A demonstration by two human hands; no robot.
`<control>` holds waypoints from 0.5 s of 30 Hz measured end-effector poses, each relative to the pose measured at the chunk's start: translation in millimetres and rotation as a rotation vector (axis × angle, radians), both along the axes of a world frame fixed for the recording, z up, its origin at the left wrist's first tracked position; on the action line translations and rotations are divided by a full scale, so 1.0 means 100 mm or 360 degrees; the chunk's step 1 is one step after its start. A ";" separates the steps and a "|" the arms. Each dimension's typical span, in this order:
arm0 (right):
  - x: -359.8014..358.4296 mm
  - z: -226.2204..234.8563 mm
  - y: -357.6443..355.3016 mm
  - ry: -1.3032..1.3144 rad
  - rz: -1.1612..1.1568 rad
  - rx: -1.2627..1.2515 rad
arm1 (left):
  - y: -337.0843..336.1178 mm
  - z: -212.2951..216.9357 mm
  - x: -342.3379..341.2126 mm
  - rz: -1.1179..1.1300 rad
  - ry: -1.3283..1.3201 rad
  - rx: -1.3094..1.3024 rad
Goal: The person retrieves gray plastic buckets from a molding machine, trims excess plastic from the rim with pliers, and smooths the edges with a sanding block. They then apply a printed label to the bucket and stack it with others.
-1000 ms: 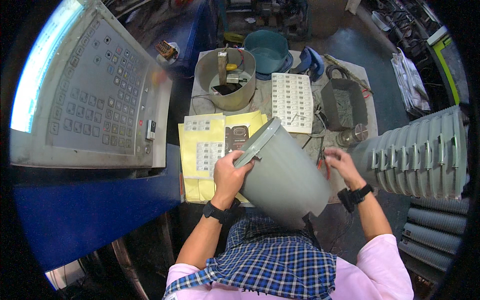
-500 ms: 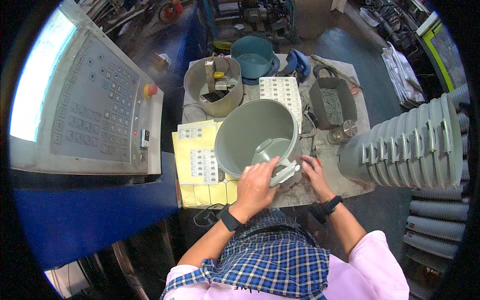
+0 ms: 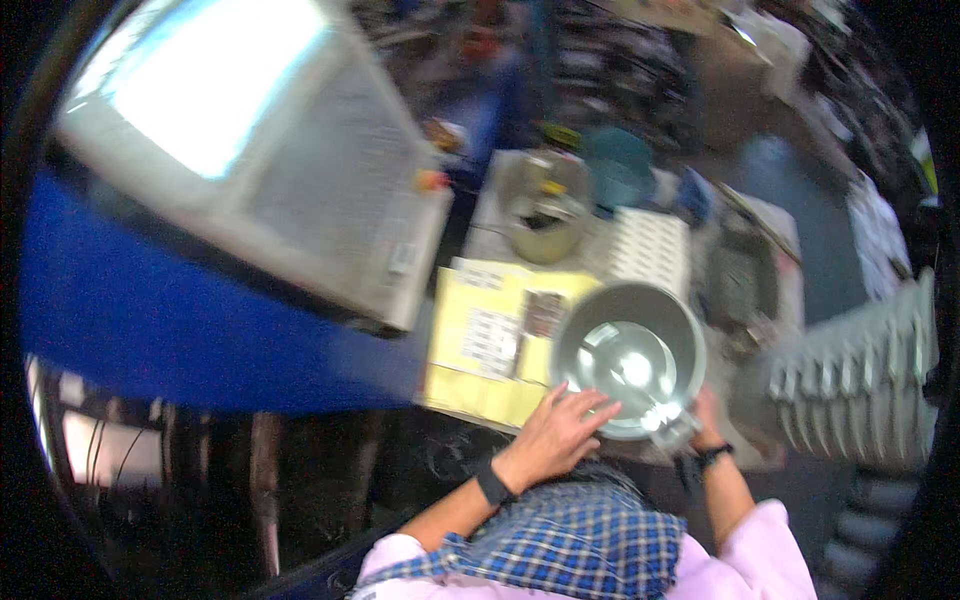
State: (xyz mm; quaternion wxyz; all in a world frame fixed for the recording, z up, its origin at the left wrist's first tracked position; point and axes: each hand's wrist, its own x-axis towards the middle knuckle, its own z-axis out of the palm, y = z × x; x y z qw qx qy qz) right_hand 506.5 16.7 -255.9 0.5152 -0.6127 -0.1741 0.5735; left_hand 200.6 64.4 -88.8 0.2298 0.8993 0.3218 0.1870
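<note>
A grey-green plastic bucket [image 3: 630, 298] stands near the table's front edge, its round mouth turned up toward me and a pale latch-like handle [image 3: 677, 428] at its near right rim. My left hand [image 3: 558, 432] is at the bucket's near left rim, fingers stretched out and a little apart. At the right side my right hand [image 3: 706, 418] grips the bucket near the handle; its fingertips are hidden behind the wall. Motion blur softens the whole picture.
Left of the bucket lie yellow sheets [image 3: 455, 345] with white labels. Behind are a label sheet [image 3: 650, 245], a tub of tools [image 3: 545, 195], a teal tub [image 3: 617, 165] and a dark bin [image 3: 745, 275]. Nested buckets [image 3: 850, 370] stand right; a control panel [image 3: 335, 170] rises left.
My view has swung left, so everything sits further right. The bucket has turned more upright and uncovered part of the yellow sheets. My left hand has shifted from the handle to the left rim.
</note>
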 end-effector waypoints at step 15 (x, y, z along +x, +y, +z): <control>-1.35 2.89 1.91 -0.0496 0.0675 0.1616 | -3.89 -0.51 -2.72 0.3792 -0.1766 0.0529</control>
